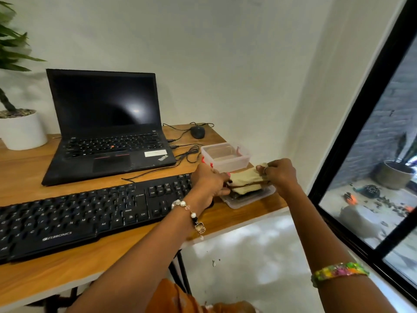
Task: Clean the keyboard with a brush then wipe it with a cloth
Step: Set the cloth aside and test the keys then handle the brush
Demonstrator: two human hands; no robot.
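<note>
Seated at a wooden desk point(126, 263), a person has the black Zebronics keyboard point(90, 213) lying in front of a ThinkPad laptop point(108, 132), untouched, while both hands work at the desk's right end. Left hand point(209, 181) and right hand point(279, 175) each pinch the beige cloth point(246, 180) over a clear plastic lid point(248, 197). A hard tug could likely drag that lid, near the edge, off the desk.
</note>
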